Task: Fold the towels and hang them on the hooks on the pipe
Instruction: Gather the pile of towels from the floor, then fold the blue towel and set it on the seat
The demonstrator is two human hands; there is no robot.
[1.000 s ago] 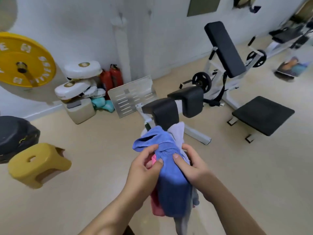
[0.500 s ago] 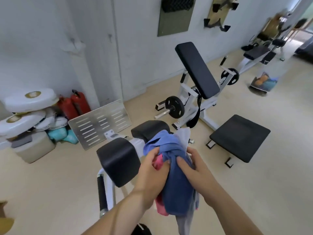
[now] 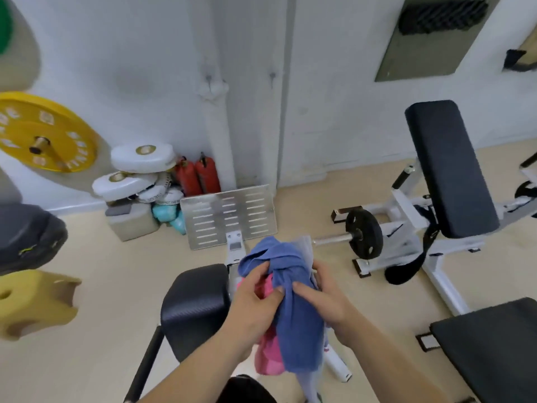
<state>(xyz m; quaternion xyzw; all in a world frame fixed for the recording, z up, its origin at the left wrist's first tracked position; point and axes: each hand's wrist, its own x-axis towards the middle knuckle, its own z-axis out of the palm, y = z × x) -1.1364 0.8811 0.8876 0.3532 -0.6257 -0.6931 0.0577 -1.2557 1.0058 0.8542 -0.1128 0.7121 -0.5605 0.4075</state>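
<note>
I hold a bundle of towels in front of me at the lower middle of the view. A blue towel (image 3: 293, 303) lies on top, a pink towel (image 3: 268, 353) hangs beneath it, and a pale grey towel (image 3: 306, 245) sticks out behind. My left hand (image 3: 255, 301) grips the bundle from the left, its fingers curled into the blue and pink cloth. From the right, my right hand (image 3: 322, 298) grips the blue towel with the thumb pressed on its front. A white vertical pipe (image 3: 220, 132) runs down the wall; no hooks show on it.
A black padded machine (image 3: 194, 306) stands just below my hands. A metal footplate (image 3: 229, 215) leans near the wall beside red extinguishers (image 3: 200, 175) and white discs (image 3: 139, 167). A weight bench (image 3: 447, 170) fills the right, a yellow plate (image 3: 43, 135) and yellow stool (image 3: 32, 301) the left.
The view has swung back left and tilted toward the wall, bringing the yellow plate and stool back in. Both hands keep their hold on the towel bundle, held a little higher.
</note>
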